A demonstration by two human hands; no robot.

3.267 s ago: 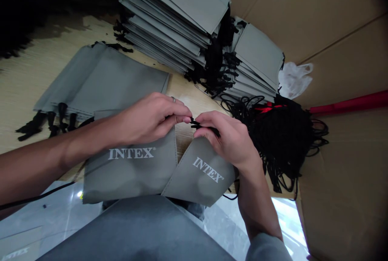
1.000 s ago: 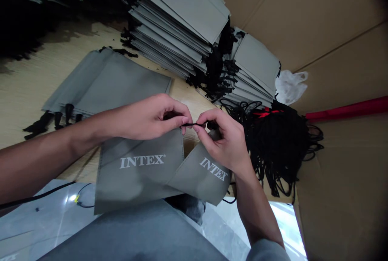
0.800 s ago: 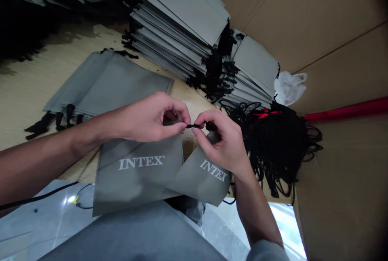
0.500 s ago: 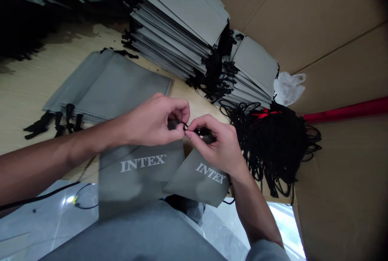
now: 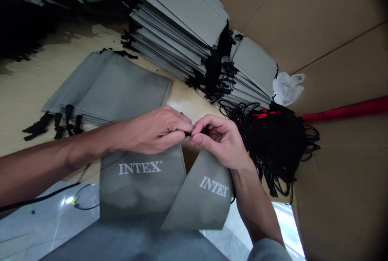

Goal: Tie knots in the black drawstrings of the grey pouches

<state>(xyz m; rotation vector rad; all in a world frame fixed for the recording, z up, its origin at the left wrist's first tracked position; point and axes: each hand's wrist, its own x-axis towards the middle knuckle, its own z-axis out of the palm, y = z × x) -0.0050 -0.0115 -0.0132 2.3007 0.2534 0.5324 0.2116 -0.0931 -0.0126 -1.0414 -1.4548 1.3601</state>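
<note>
My left hand, with a ring on one finger, is closed on a thin black cord. Right beside it, my right hand pinches the same cord between thumb and forefinger, so only a short piece shows between the two hands. Below them hang two grey bags printed INTEX: the left bag and the right bag, whose upper edges my hands cover. How the cord joins the bags is hidden by my fingers.
Several grey bags with black cord ends lie on the wooden table. Taller stacks of bags stand behind. At right are a bundle of black cords, a white plastic bag, a red strip and a cardboard wall.
My left hand has turned over, its fingers closing down on the cord near the right hand. The right bag hangs lower and the left bag has shifted slightly.
</note>
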